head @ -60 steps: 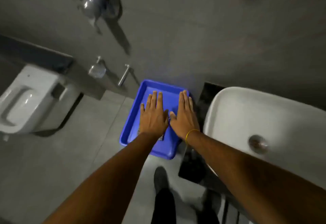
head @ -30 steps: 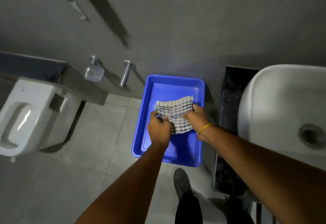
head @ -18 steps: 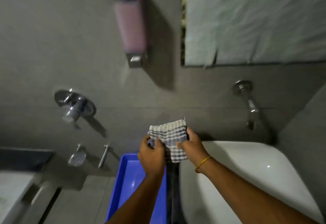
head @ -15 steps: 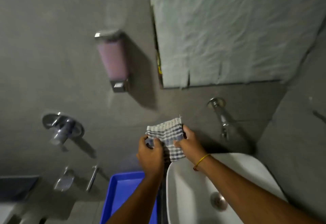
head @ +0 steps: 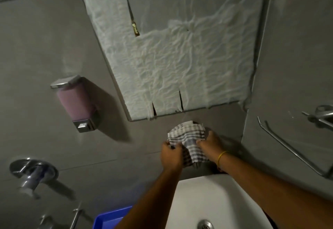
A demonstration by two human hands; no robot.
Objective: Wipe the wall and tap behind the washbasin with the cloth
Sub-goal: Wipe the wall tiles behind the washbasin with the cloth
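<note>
The cloth (head: 189,143), a checked rag, sits bunched between my two hands against the grey wall (head: 140,144), at about one o'clock from the washbasin (head: 216,201) rim and directly beneath the paper-covered panel (head: 180,66). My left hand (head: 171,156) grips its near edge at nine o'clock, and my right hand (head: 210,145) pinches the other side at three o'clock, both clenched on the fabric. The tap itself is hidden; I judge it lies under the rag, but I cannot tell. I take this as the opening of the wipe, with the rag just brought to the wall. Next I should press flat and rub around the fitting, then sweep outward toward the soap dispenser (head: 75,102) at ten o'clock, watching the loose paper above.
</note>
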